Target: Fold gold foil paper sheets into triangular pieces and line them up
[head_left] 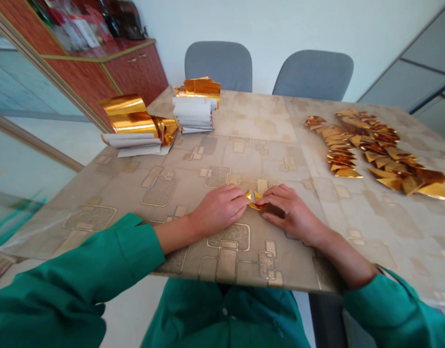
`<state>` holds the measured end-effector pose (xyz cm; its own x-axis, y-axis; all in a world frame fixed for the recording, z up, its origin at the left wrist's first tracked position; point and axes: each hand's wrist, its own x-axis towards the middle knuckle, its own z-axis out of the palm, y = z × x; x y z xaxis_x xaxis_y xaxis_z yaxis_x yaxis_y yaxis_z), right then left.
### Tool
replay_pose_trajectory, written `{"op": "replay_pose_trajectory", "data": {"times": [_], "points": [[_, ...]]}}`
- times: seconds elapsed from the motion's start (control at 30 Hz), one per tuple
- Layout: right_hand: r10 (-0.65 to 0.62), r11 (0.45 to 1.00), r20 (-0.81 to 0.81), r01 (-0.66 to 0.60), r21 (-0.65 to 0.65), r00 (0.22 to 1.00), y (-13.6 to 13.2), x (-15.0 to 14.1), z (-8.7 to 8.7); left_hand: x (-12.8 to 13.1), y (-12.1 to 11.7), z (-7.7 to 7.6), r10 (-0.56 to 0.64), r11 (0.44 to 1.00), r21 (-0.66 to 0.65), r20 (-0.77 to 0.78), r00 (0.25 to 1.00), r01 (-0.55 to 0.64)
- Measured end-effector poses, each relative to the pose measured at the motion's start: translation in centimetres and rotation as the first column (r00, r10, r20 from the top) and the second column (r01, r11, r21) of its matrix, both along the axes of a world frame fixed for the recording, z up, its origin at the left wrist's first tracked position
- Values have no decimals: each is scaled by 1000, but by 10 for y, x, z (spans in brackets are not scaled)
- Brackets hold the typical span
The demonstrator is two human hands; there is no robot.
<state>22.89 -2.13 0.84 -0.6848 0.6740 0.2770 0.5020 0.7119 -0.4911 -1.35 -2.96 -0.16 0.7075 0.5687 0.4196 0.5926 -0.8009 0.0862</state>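
A small piece of gold foil paper, partly folded, lies on the table between my two hands. My left hand pinches its left end, fingers pressed together. At the right end, the fingers of my right hand close on the paper and cover part of it. A bit of white shows in the middle of the piece, and a reddish-gold fold shows low on its right side. The fingertips hide its two ends.
Gold-and-white paper sheets stand in a left stack and a back stack. Rows of folded gold pieces lie at the right. The patterned tablecloth covers the table. Two grey chairs stand behind it, a wooden cabinet back left.
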Motion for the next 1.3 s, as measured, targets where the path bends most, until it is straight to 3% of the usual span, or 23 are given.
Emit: {"op": "replay_pose_trajectory", "data": {"times": [0.3, 0.47, 0.57, 0.7, 1.07, 1.17, 1.3], "points": [[11, 998, -63, -7, 58, 998, 4, -4, -3, 1, 3, 0, 16, 986, -167, 100, 995, 1], [-60, 998, -64, 61, 12, 996, 6, -7, -6, 4, 3, -1, 201, 936, -333, 231, 952, -117], [-166, 986, -46, 167, -1, 985, 7, -13, -10, 6, 3, 0, 240, 911, -392, 251, 938, -129], [-293, 956, -33, 293, -10, 955, 7, -22, -15, 8, 4, 0, 265, 920, -342, 190, 945, -189], [-350, 937, 124, 345, 63, 928, 6, -29, -12, 5, 5, 2, 211, 954, -238, 113, 971, -180], [-363, 931, 149, 352, 96, 920, 6, -30, -13, 5, 8, 0, 126, 985, -131, 101, 987, -113], [-402, 914, 169, 384, 131, 900, 5, -31, -13, 4, 13, -3, -7, 1000, 10, -33, 999, 7]]}}
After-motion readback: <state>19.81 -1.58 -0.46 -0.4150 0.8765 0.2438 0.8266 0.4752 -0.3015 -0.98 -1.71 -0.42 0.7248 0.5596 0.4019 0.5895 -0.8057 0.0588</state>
